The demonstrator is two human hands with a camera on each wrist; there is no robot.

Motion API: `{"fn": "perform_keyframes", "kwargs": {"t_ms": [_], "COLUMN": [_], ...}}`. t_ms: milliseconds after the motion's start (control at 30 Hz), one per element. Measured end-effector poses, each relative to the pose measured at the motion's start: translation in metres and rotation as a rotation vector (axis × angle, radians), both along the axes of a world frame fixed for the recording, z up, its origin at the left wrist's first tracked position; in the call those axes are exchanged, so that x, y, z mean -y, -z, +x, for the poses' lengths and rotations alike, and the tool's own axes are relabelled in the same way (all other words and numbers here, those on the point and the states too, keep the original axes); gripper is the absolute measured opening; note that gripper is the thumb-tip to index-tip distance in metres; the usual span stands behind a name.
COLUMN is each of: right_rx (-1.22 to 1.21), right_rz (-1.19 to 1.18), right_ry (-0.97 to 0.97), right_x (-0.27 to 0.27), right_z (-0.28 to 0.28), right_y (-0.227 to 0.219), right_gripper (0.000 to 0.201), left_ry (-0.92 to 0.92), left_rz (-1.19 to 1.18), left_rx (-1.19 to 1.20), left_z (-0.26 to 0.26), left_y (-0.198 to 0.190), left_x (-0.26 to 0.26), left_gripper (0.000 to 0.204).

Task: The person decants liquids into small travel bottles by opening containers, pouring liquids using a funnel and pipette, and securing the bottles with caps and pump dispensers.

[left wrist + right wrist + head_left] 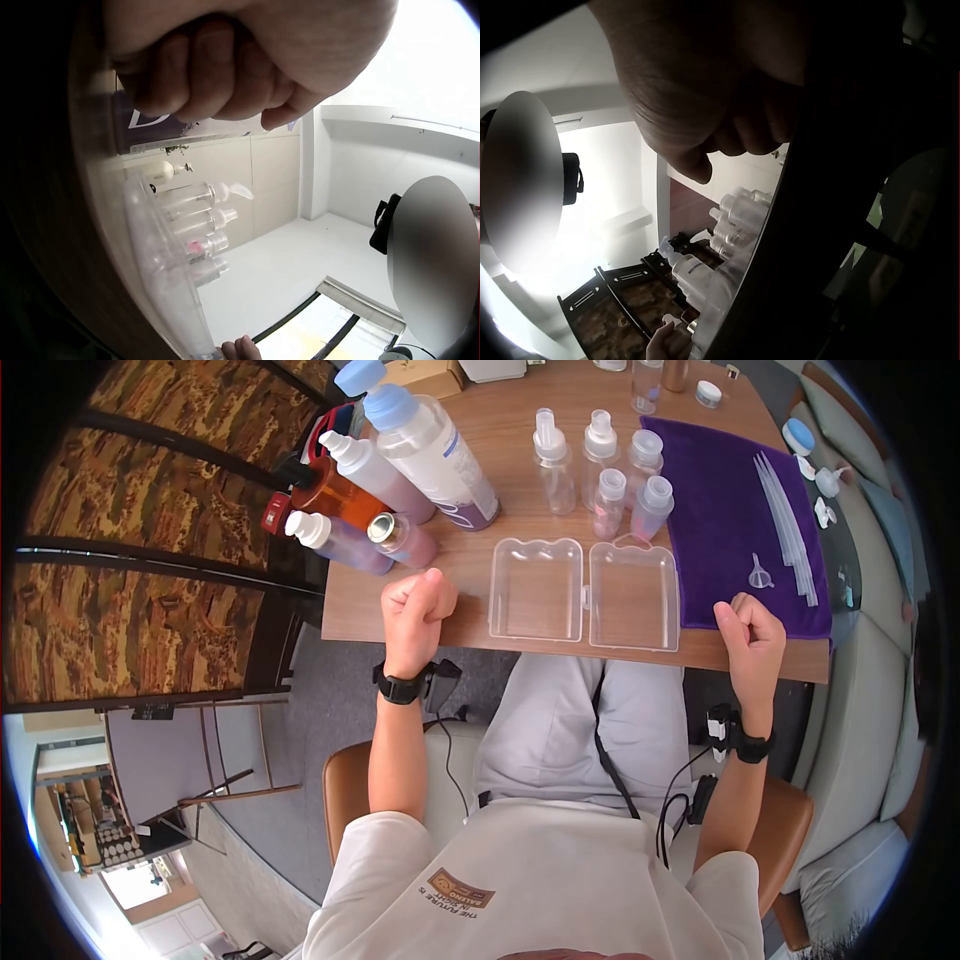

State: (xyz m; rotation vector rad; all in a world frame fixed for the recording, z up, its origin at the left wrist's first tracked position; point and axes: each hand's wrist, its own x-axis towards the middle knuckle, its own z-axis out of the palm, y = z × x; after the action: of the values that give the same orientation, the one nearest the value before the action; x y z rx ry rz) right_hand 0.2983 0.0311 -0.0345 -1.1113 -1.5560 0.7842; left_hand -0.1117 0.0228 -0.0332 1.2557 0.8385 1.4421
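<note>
My left hand [417,615] is a fist at the table's front edge, thumb on top and nothing in it. In the left wrist view its fingers [217,67] curl in toward the palm. Just beyond it stands a small pink bottle with a gold-ringed cap [400,538]. At the right, my right hand [752,635] is also curled into a fist, by the near edge of a purple cloth [700,540]. Between the hands lies a clear plastic case [536,590], opened flat with both halves facing up.
Several bottles, including a large clear bottle [430,455] with a blue cap, crowd the table's left side. Small empty travel bottles [607,505] stand behind the case. On the cloth lie clear plastic droppers [785,530] and a little funnel [760,573]. A white-lidded jar [708,395] stands farther back.
</note>
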Motion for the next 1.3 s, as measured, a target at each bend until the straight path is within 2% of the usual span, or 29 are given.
{"fn": "perform_keyframes", "kwargs": {"t_ms": [800,1300], "right_rx": [-0.031,0.089], "right_rz": [-0.036,-0.006], "right_ry": [-0.001,0.046], "right_x": [0.0008,0.0024], "right_z": [-0.0015,-0.0040], "right_y": [-0.0003,0.0020], "right_gripper": [0.049,0.051], "left_ry": [-0.008,-0.052], "left_rz": [-0.006,-0.046], "left_rx": [0.007,0.006], "left_z": [0.0002,0.0003], "left_y": [0.0007,0.0031], "left_x": [0.0004,0.0024], "left_gripper": [0.051,0.051]}}
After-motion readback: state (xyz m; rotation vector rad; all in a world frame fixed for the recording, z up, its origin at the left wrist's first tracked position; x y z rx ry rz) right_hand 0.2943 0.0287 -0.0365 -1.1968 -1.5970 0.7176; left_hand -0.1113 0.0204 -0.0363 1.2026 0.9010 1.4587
